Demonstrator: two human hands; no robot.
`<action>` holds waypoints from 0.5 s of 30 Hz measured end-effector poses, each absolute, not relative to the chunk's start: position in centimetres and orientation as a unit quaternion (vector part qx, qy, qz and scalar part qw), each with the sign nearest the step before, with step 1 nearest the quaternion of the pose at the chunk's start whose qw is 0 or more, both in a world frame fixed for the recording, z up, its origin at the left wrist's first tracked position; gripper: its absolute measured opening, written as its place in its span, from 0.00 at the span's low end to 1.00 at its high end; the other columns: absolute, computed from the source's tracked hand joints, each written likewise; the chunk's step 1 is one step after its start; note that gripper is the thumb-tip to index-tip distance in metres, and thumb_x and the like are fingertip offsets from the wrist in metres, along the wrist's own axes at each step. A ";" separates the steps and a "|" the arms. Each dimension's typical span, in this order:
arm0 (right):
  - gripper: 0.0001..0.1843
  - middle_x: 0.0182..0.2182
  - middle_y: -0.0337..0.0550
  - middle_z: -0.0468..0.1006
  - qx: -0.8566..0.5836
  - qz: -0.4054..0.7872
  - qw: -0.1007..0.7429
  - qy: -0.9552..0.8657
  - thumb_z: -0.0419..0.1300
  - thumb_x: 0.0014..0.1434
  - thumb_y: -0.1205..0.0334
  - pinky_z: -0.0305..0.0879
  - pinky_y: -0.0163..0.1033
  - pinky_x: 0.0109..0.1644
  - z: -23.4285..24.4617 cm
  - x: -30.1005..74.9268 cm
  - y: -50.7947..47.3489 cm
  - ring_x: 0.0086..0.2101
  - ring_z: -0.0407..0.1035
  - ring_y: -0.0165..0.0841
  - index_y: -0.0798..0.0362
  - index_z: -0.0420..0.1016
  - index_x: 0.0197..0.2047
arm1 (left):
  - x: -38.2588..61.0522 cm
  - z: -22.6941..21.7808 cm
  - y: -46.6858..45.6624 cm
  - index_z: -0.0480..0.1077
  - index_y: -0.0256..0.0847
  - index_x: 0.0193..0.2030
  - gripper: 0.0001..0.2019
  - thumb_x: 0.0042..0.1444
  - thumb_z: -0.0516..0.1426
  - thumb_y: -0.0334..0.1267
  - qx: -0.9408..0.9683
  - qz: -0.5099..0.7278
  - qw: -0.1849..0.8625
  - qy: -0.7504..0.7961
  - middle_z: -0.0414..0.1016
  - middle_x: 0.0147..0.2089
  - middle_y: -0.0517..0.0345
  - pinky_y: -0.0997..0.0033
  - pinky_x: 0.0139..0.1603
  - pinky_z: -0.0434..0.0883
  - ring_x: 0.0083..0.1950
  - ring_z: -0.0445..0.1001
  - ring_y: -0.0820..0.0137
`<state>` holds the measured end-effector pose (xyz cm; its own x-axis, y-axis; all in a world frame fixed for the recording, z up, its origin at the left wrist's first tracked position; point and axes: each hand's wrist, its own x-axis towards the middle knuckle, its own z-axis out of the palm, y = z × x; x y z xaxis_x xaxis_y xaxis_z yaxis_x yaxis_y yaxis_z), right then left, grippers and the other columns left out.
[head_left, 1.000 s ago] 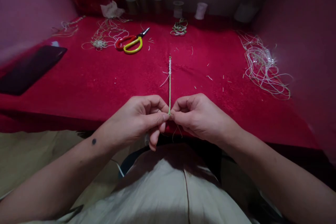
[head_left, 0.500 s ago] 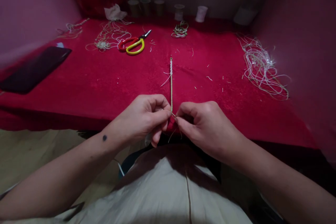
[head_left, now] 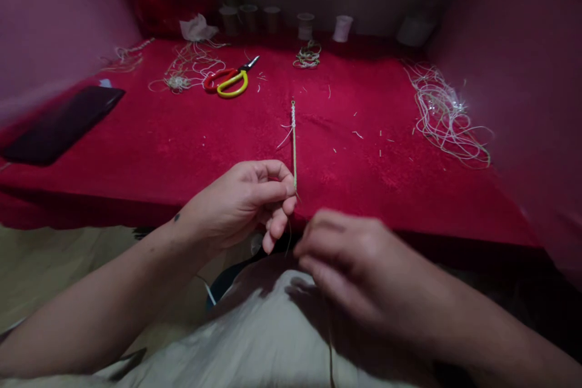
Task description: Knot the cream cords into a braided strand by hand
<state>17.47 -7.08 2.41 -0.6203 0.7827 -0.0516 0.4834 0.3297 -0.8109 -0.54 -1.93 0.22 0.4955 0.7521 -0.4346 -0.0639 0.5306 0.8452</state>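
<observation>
A thin pale green cord (head_left: 294, 157) runs straight up the red cloth from my left hand (head_left: 250, 197). The thumb and forefinger of that hand pinch its lower end. White knotted thread (head_left: 293, 115) wraps the upper part, with a small loop at the top and two loose tails to the left. Below my left fingers a fine thread (head_left: 290, 239) dangles. My right hand (head_left: 357, 260), smeared by motion, hovers over my lap, apart from the cord. Its fingers are bent, but I cannot see whether anything is between them.
Scissors with red and yellow handles (head_left: 230, 81) lie open beyond my left hand. Tangled threads lie at left (head_left: 179, 73) and right (head_left: 448, 115). A dark flat object (head_left: 63, 124) rests far left. Spools (head_left: 342, 28) line the back. Thread snippets dot the red cloth (head_left: 245, 133).
My right hand has let go of the cord's lower end and moved down toward my lap. My left hand still pinches the cord. The view has shifted slightly.
</observation>
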 end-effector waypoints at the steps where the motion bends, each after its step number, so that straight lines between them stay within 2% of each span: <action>1: 0.08 0.33 0.43 0.76 -0.437 0.443 0.237 -0.747 0.53 0.59 0.69 0.64 0.34 0.34 2.6 17.7 -6.5 0.29 0.69 0.28 0.53 0.73 0.36 | -0.5 0.2 -2.0 0.65 0.38 0.30 0.04 0.55 0.56 0.32 0.404 0.269 0.765 0.423 0.70 0.21 0.63 0.80 0.11 0.67 0.15 0.67 0.78; 3: 0.08 0.29 0.42 0.75 -0.502 0.513 0.298 -0.630 0.53 0.59 0.67 0.64 0.32 0.26 2.6 17.7 -5.4 0.23 0.67 0.27 0.53 0.71 0.41 | -0.4 0.2 -2.1 0.65 0.38 0.30 0.05 0.55 0.57 0.33 0.407 0.271 0.765 0.419 0.70 0.22 0.63 0.80 0.12 0.67 0.15 0.67 0.78; 7: 0.05 0.29 0.42 0.75 -0.442 0.714 0.252 -0.481 0.53 0.58 0.65 0.63 0.31 0.18 1.5 16.7 -3.7 0.18 0.65 0.25 0.55 0.68 0.38 | -0.4 0.2 -2.2 0.64 0.38 0.32 0.05 0.55 0.58 0.35 0.416 0.266 0.761 0.420 0.70 0.22 0.63 0.79 0.13 0.69 0.16 0.68 0.77; 9: 0.04 0.24 0.39 0.74 -0.438 0.729 0.229 -0.473 0.53 0.57 0.66 0.61 0.30 0.15 1.1 16.2 -3.1 0.16 0.63 0.24 0.55 0.68 0.34 | -0.4 0.1 -2.2 0.65 0.38 0.32 0.05 0.55 0.58 0.35 0.425 0.268 0.757 0.418 0.71 0.22 0.63 0.79 0.14 0.69 0.16 0.68 0.77; 12: 0.04 0.14 0.31 0.64 -0.481 0.682 0.220 -0.505 0.54 0.56 0.67 0.50 0.27 0.11 1.0 16.0 -2.4 0.11 0.55 0.22 0.55 0.67 0.29 | -0.5 0.1 -2.2 0.64 0.37 0.31 0.06 0.56 0.57 0.34 0.435 0.273 0.751 0.415 0.71 0.22 0.62 0.78 0.14 0.69 0.16 0.69 0.76; 15: 0.07 0.10 0.28 0.58 -0.514 0.646 0.220 -0.520 0.54 0.54 0.71 0.44 0.26 0.12 1.2 16.0 -2.0 0.10 0.48 0.19 0.55 0.64 0.25 | -0.6 0.1 -2.2 0.64 0.37 0.30 0.06 0.57 0.56 0.34 0.444 0.262 0.744 0.425 0.70 0.20 0.63 0.76 0.15 0.71 0.17 0.70 0.75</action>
<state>16.00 -1.98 1.23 -0.3755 0.8178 -0.4362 0.2502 -0.3638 -0.8973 -0.58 -2.21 0.06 0.5017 0.7669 -0.4002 -0.0126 0.4691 0.8831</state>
